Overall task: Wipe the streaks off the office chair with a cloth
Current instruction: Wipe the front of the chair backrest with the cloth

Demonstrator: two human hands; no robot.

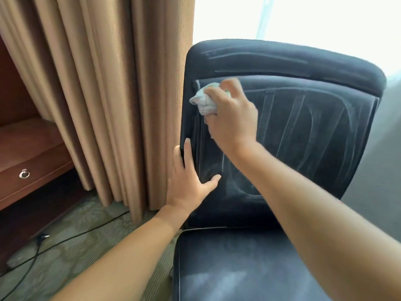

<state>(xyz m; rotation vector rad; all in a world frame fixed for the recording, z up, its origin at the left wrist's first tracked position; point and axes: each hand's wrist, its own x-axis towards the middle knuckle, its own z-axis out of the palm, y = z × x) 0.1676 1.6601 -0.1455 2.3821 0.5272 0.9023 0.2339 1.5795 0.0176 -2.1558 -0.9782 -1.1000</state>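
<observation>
A black office chair (pixel 314 131) fills the right half of the head view, its backrest covered with pale curved and vertical streaks. My right hand (pixel 233 114) grips a crumpled white cloth (pixel 204 101) and presses it against the upper left of the backrest. My left hand (pixel 188 181) lies lower on the backrest's left edge, thumb spread across the front and fingers straight along the side. The seat (pixel 238 268) below shows a hazy pale patch.
Tan curtains (pixel 104 94) hang just left of the chair. A reddish wooden cabinet with a ring-pull drawer (pixel 24 173) stands at the far left. Black cables (pixel 65 237) run over the patterned carpet. A bright window is behind the chair.
</observation>
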